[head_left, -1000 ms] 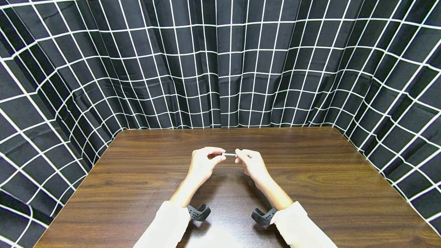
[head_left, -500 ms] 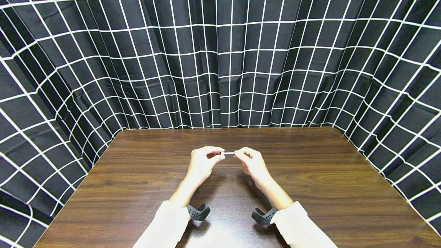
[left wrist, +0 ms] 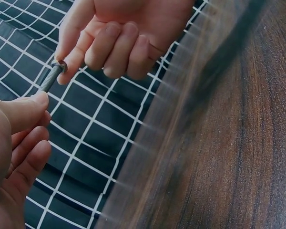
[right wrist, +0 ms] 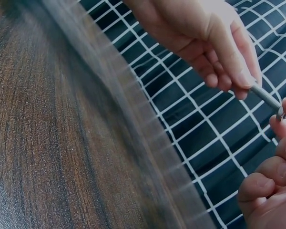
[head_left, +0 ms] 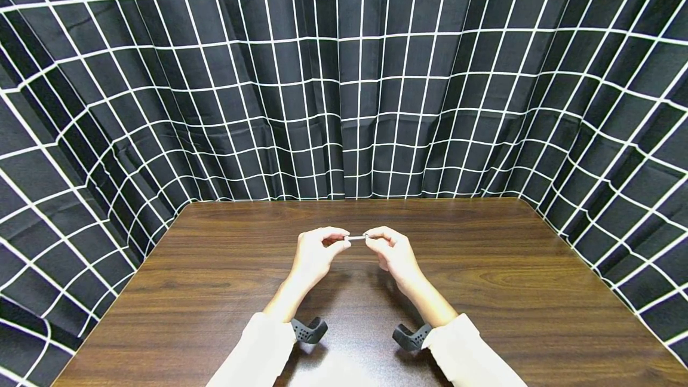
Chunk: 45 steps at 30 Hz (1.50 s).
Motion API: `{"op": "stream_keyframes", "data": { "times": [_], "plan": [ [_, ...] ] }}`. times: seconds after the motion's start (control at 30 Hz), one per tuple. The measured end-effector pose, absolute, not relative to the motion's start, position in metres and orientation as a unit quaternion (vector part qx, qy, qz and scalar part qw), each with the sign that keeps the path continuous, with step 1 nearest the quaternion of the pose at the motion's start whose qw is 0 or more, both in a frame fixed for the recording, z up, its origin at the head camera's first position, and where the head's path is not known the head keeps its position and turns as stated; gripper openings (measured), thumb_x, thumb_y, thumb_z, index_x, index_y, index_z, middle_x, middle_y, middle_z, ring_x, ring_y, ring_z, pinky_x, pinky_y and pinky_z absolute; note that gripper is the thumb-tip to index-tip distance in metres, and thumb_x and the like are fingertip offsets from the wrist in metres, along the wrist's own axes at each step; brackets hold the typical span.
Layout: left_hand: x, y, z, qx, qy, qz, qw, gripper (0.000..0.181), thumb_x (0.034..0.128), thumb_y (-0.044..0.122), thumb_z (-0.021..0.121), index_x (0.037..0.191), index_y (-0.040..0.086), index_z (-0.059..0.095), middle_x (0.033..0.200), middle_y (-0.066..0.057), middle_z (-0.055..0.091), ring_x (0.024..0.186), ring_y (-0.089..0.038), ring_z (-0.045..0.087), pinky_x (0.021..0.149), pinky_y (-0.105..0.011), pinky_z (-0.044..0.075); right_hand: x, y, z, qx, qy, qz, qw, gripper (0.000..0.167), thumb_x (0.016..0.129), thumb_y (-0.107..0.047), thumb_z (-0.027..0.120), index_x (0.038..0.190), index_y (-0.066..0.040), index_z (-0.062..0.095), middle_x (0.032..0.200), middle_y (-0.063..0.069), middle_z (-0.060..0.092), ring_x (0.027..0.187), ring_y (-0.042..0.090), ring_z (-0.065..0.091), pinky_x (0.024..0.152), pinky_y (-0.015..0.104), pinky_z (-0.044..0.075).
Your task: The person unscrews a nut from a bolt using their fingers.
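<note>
A thin grey metal bolt (head_left: 357, 237) is held level above the table between both hands. Its thread shows on the bolt (left wrist: 49, 80) in the left wrist view. My left hand (head_left: 314, 252) pinches one end between thumb and fingertips, hiding that end. With thumb and forefinger, my right hand (head_left: 396, 252) pinches the other end, where a wider metal piece (left wrist: 61, 66) sits; whether this is a nut or the bolt's head I cannot tell. In the right wrist view the bolt (right wrist: 266, 97) spans the gap between the two hands, and the right hand's other fingers are curled.
Beneath the hands lies a brown wood-grain table (head_left: 226, 291). A black curtain with a white grid (head_left: 355, 88) surrounds its back and sides. Dark wrist straps (head_left: 310, 331) sit below both hands.
The right thumb and forefinger have shifted their pinch on the bolt's end, moving slightly up and left, with the forefinger now higher. The left hand has stayed almost still.
</note>
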<state>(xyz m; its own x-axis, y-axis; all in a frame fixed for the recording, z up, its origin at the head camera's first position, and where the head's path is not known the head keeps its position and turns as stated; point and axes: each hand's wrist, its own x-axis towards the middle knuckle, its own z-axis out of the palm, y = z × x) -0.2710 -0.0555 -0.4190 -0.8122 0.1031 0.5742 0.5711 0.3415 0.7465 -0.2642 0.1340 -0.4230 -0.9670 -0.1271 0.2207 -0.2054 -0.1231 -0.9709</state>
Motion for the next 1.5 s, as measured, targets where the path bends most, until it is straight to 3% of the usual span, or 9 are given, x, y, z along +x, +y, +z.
{"op": "stream_keyframes", "data": {
  "times": [0.17,0.4,0.63,1.07,1.3,1.5],
  "plan": [
    [-0.2704,-0.0559,-0.4182,-0.212,-0.792,-0.530,0.219,0.015,0.0782,0.005,0.078,0.092,0.010,0.076,0.083,0.002,0.073,0.069,-0.010,0.066,0.062,-0.026,0.052,-0.2636,0.1344,-0.4229,0.146,-0.647,0.748,0.030,0.028,0.089,0.004,0.060,0.112,0.018,0.054,0.053,-0.008,0.038,0.041,0.003,0.026,0.040,0.019,0.021],
    [-0.2726,-0.0559,-0.4218,-0.213,-0.792,-0.531,0.214,0.015,0.0790,0.009,0.079,0.093,0.007,0.076,0.082,0.002,0.073,0.068,-0.008,0.065,0.062,-0.024,0.052,-0.2630,0.1352,-0.4230,0.162,-0.634,0.755,0.040,0.021,0.085,0.009,0.061,0.106,0.006,0.061,0.055,-0.007,0.035,0.042,0.004,0.027,0.041,0.019,0.022],
    [-0.2718,-0.0554,-0.4210,-0.214,-0.792,-0.531,0.212,0.015,0.0795,0.008,0.078,0.094,0.005,0.075,0.083,0.001,0.073,0.069,-0.009,0.066,0.063,-0.025,0.052,-0.2626,0.1356,-0.4220,0.176,-0.635,0.751,0.046,0.029,0.084,0.013,0.057,0.112,0.017,0.055,0.055,-0.007,0.034,0.043,0.005,0.027,0.042,0.019,0.023],
    [-0.2706,-0.0561,-0.4194,-0.210,-0.795,-0.530,0.208,0.016,0.0800,0.010,0.079,0.095,0.005,0.076,0.084,0.001,0.073,0.071,-0.010,0.066,0.064,-0.026,0.053,-0.2633,0.1361,-0.4231,0.176,-0.637,0.749,0.049,0.024,0.084,0.011,0.057,0.108,0.016,0.058,0.054,-0.007,0.038,0.042,0.005,0.027,0.042,0.020,0.022],
    [-0.2708,-0.0563,-0.4191,-0.211,-0.795,-0.529,0.209,0.015,0.0796,0.011,0.079,0.094,0.006,0.076,0.084,0.001,0.073,0.071,-0.009,0.066,0.064,-0.025,0.052,-0.2631,0.1343,-0.4207,0.140,-0.644,0.750,0.062,0.023,0.091,0.000,0.062,0.108,0.015,0.057,0.055,-0.007,0.040,0.041,0.003,0.026,0.040,0.019,0.021],
    [-0.2686,-0.0549,-0.4164,-0.208,-0.796,-0.529,0.206,0.013,0.0797,0.008,0.078,0.093,0.007,0.076,0.083,0.001,0.073,0.071,-0.009,0.066,0.064,-0.025,0.053,-0.2646,0.1339,-0.4213,0.082,-0.691,0.716,0.054,0.026,0.097,-0.016,0.060,0.096,0.010,0.063,0.049,-0.007,0.035,0.041,0.005,0.024,0.039,0.021,0.019]
  ]
}}
